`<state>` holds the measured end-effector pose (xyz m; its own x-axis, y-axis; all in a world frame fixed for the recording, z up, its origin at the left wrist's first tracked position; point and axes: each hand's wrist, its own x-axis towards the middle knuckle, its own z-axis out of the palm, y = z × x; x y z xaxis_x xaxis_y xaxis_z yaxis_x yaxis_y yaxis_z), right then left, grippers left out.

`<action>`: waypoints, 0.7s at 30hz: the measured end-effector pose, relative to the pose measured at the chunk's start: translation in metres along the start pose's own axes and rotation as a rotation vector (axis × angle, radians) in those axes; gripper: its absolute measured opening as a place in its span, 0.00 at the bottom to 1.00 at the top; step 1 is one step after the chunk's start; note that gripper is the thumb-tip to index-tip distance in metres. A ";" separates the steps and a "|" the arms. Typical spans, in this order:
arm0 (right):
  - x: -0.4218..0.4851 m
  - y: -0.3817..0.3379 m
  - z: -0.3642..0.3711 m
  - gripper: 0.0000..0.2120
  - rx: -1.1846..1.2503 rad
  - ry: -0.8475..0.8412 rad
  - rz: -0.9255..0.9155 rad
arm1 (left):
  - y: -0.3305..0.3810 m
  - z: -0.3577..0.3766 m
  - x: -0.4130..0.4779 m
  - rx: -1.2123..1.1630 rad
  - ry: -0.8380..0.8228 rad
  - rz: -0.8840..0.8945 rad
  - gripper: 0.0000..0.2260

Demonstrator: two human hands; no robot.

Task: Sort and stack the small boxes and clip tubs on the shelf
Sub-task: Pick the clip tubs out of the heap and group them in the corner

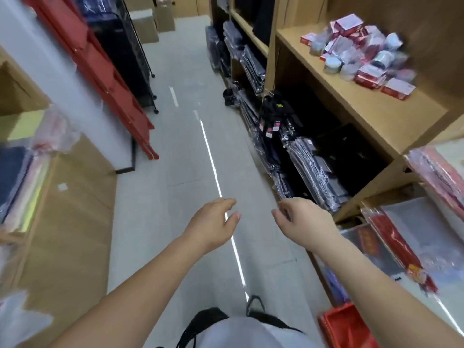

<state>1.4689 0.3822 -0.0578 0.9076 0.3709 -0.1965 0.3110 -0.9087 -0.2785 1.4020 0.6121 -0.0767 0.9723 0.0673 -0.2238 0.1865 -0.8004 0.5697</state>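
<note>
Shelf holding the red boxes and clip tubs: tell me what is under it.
Under the shelf board lie stacks of dark garments in clear bags. The space behind them is in shadow, so whatever lies deeper cannot be seen.

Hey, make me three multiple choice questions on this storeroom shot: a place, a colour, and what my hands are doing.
1. Where is the heap of boxes and tubs? A on the floor; B on the wooden shelf at upper right; C in a cart.
2. What colour are the small boxes? A green; B black; C red and white.
3. What do the left hand and right hand hold? A nothing; B a box each; C one tub.
Answers: B, it sits on the light wood board; C, red sides, pale tops; A, both hands empty, fingers loosely curled.
</note>
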 end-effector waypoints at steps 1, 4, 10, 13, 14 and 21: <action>0.026 0.001 -0.009 0.17 0.005 0.000 -0.006 | 0.001 -0.010 0.024 0.010 0.007 0.001 0.19; 0.103 -0.002 -0.040 0.19 0.043 0.004 -0.034 | 0.006 -0.048 0.096 0.037 0.052 0.009 0.20; 0.258 -0.014 -0.091 0.18 0.016 0.049 -0.040 | 0.009 -0.117 0.252 0.077 0.108 0.092 0.22; 0.331 -0.015 -0.115 0.17 0.036 0.112 0.008 | 0.013 -0.145 0.334 0.058 0.121 0.172 0.21; 0.355 -0.014 -0.124 0.16 0.050 0.135 0.026 | 0.017 -0.154 0.363 0.055 0.128 0.214 0.21; 0.475 0.001 -0.211 0.20 0.050 0.242 0.143 | 0.070 -0.212 0.527 -0.035 0.056 0.415 0.21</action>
<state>1.9596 0.5171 0.0473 0.9841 0.1777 -0.0082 0.1663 -0.9355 -0.3117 1.9578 0.7181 0.0132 0.9721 -0.2230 0.0731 -0.2185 -0.7459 0.6292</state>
